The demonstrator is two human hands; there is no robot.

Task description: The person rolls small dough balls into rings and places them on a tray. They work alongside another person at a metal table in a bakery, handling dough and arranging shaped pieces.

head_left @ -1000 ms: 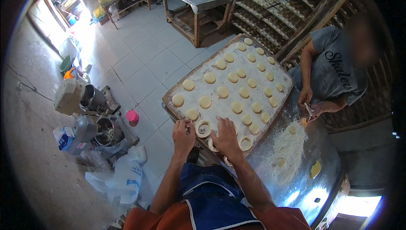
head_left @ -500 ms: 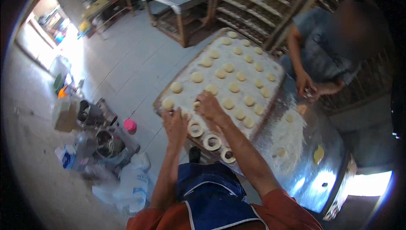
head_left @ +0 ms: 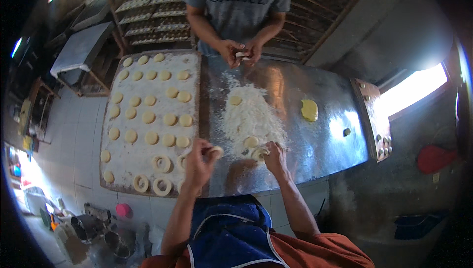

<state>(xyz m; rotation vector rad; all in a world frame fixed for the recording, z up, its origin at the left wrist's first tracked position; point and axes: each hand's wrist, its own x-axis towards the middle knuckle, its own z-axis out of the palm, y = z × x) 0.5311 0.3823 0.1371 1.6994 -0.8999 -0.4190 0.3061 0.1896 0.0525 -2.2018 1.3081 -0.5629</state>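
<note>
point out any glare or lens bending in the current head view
Head view: bluish glare at the right end of the shiny table; a blown-out bright opening beyond it; black corners, edges bowed near the rim; dough rings readable.

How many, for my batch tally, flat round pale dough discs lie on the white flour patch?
2: one disc toward the far end, another disc beside the right hand, which may hide more.

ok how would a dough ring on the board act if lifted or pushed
The dough ring likely flops or stretches, being a narrow band around a wide hole. Lying flat, it probably won't roll. The floury board may let it slide.
</note>
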